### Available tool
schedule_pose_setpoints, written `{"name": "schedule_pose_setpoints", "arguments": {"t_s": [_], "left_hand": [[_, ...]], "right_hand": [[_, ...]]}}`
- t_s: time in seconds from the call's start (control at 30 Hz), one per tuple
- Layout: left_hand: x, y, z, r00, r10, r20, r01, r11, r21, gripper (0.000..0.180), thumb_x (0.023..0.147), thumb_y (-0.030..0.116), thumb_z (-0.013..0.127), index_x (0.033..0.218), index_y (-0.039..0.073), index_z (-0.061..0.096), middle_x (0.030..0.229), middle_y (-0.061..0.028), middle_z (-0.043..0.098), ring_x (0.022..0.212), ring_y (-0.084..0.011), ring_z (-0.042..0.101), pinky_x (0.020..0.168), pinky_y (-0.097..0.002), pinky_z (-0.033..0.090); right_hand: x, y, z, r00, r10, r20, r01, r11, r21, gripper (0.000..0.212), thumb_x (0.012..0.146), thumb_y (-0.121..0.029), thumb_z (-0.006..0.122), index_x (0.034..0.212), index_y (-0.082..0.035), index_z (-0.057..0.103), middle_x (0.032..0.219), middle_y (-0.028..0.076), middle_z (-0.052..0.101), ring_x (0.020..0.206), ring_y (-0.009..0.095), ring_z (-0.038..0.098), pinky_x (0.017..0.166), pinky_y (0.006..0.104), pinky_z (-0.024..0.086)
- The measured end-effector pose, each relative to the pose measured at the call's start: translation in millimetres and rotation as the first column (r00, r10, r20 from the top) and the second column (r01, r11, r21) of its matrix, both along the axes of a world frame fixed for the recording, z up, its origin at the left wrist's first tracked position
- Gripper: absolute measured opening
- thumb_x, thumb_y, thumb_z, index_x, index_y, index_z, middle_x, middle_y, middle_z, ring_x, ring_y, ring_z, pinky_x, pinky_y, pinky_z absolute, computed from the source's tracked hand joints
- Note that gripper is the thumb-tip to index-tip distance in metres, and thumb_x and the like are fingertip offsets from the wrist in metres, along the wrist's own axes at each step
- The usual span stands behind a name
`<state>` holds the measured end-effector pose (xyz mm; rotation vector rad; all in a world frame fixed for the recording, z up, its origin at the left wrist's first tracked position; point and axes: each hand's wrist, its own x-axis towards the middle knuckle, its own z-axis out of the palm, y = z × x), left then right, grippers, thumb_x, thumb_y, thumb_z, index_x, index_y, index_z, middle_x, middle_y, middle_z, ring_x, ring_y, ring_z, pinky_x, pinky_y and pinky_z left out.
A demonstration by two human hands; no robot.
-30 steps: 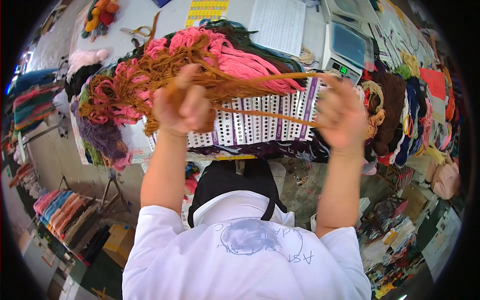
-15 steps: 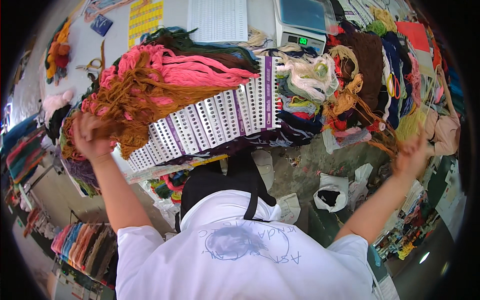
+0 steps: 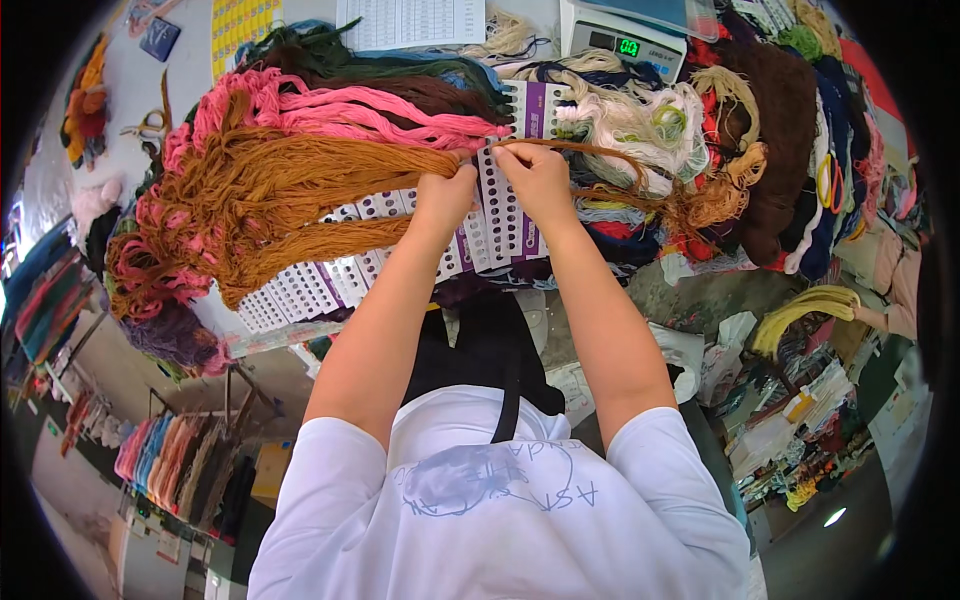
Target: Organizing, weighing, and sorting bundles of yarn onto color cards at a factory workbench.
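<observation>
My left hand (image 3: 447, 197) is closed on the gathered end of a golden-brown thread skein (image 3: 320, 165), which spreads away to the left. Close beside it, my right hand (image 3: 538, 182) pinches a thin strand of brown thread (image 3: 595, 150) trailing off to the right. Both hands are over a white and purple card with punched holes (image 3: 500, 215), one of several overlapping cards. Pink thread (image 3: 370, 115) lies just beyond the brown, its ends at the cards' far part. My fingers hide where the brown thread meets the card.
Mixed thread bundles (image 3: 650, 130) cover the table's right. A scale (image 3: 620, 45) and a printed sheet (image 3: 415, 22) lie at the back; scissors (image 3: 150, 125) lie at the left. At the far right, another person's hand (image 3: 870, 317) holds yellow thread (image 3: 805, 310).
Both my hands have come in from wide apart to meet over the cards. The brown thread now stretches straighter toward them. The yellow thread at the right has swung nearer, in the other person's hand.
</observation>
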<state>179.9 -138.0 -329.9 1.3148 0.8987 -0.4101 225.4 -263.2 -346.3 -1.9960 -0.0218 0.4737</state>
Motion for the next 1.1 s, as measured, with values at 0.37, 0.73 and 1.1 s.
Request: {"name": "schedule_pose_setpoints", "arguments": {"t_s": [0.37, 0.73, 1.1], "left_hand": [[4, -1, -25, 0.985, 0.169, -0.032, -0.172, 0.976, -0.136, 0.013, 0.085, 0.020, 0.062, 0.090, 0.007, 0.064, 0.065, 0.0050, 0.053, 0.053, -0.0060, 0.043, 0.054, -0.0229, 0.040], [7, -2, -18, 0.970, 0.240, 0.024, -0.236, 0.964, -0.122, 0.010, 0.080, 0.013, 0.066, 0.086, 0.006, 0.065, 0.074, 0.0022, 0.059, 0.056, -0.0076, 0.049, 0.050, -0.0232, 0.041], [-21, 60, -6, 0.921, 0.334, 0.200, -0.381, 0.878, 0.289, 0.020, 0.079, 0.009, 0.060, 0.095, -0.002, 0.059, 0.083, -0.0075, 0.063, 0.067, -0.0148, 0.058, 0.062, -0.0308, 0.049]], "right_hand": [[-13, 15, -6, 0.926, 0.059, 0.373, 0.027, 0.975, -0.222, 0.010, 0.073, -0.007, 0.062, 0.082, -0.005, 0.067, 0.080, 0.008, 0.060, 0.067, 0.025, 0.060, 0.061, 0.0335, 0.048], [-10, -7, -2, 0.959, 0.109, 0.261, -0.114, 0.993, 0.005, 0.017, 0.075, -0.007, 0.058, 0.089, -0.004, 0.068, 0.087, 0.009, 0.062, 0.074, 0.024, 0.062, 0.067, 0.0300, 0.049], [2, -21, 12, 0.884, 0.294, 0.364, -0.167, 0.925, -0.342, 0.029, 0.071, -0.007, 0.064, 0.100, -0.008, 0.062, 0.088, 0.007, 0.054, 0.074, 0.026, 0.059, 0.063, 0.0361, 0.049]]}}
